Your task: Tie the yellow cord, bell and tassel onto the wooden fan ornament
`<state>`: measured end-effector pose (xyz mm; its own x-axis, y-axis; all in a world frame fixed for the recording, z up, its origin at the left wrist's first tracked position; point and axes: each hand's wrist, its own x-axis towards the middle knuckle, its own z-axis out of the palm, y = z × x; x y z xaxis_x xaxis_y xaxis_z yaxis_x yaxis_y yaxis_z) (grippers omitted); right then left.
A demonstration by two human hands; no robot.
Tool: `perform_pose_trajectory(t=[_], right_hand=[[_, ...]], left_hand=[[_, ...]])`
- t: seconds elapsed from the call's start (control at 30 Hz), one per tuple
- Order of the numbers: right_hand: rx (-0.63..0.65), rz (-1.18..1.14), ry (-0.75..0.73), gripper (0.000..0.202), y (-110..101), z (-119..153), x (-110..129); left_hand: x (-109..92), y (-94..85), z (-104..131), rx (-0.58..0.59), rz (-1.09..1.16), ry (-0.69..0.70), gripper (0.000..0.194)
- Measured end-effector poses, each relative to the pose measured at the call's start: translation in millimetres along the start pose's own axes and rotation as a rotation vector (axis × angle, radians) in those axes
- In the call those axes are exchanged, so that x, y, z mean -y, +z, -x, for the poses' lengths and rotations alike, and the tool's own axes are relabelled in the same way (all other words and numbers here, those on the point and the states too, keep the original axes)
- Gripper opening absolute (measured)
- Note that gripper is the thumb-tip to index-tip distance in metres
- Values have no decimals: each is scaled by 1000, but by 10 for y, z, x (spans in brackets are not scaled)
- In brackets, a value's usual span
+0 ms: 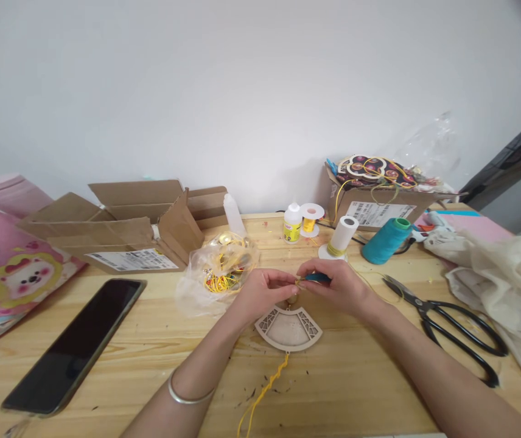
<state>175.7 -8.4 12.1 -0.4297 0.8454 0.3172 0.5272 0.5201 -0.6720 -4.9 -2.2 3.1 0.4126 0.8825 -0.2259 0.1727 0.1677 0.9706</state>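
The left grip (pixel 263 293) is narrowing to a pinch, thumb and fingers closing on a small yellowish strand (pixel 297 281). The right grip (pixel 341 283) is facing it, nearly touching, and is holding a small blue object (pixel 318 277) between thumb and fingers; its tip is pointing toward the strand, and the fingers are hiding part of it. The fan-shaped wooden piece (pixel 288 330) is lying flat on the counter (pixel 333 389), just below and between the two grips, with its top loop reaching up toward the fingertips. From its lower edge a twisted yellow cord (pixel 269 384) is trailing away from the grips, toward the wearer.

Just beyond the left grip, a clear plastic bag (pixel 190 291) is holding yellow cords. Farther beyond both grips, a yellow-labelled bottle (pixel 292 224) and a small spool of yellow thread (pixel 308 225) are standing side by side. A white spool (pixel 346 232) is standing just beyond the right grip, and a teal thread cone (pixel 384 241) is leaning farther to its right. Black-handled scissors (pixel 420 305) are lying open to the right of the right grip. A dark phone (pixel 75 345) is lying well to the left of the left grip, and an open cardboard box (pixel 105 234) is sitting beyond the phone.
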Motion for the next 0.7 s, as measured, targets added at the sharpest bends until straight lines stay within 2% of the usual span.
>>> perform_pose_trajectory(t=[0.27,0.47,0.7], right_hand=[[47,-29,-93,13,0,6,-14],[34,4,-124,14,11,14,-25],[14,136,-207,15,24,5,-36]], left_hand=[[-9,-5,6,10,-1,7,28],[-7,0,9,0,27,-2,27],[-8,-14,4,23,-19,25,23]])
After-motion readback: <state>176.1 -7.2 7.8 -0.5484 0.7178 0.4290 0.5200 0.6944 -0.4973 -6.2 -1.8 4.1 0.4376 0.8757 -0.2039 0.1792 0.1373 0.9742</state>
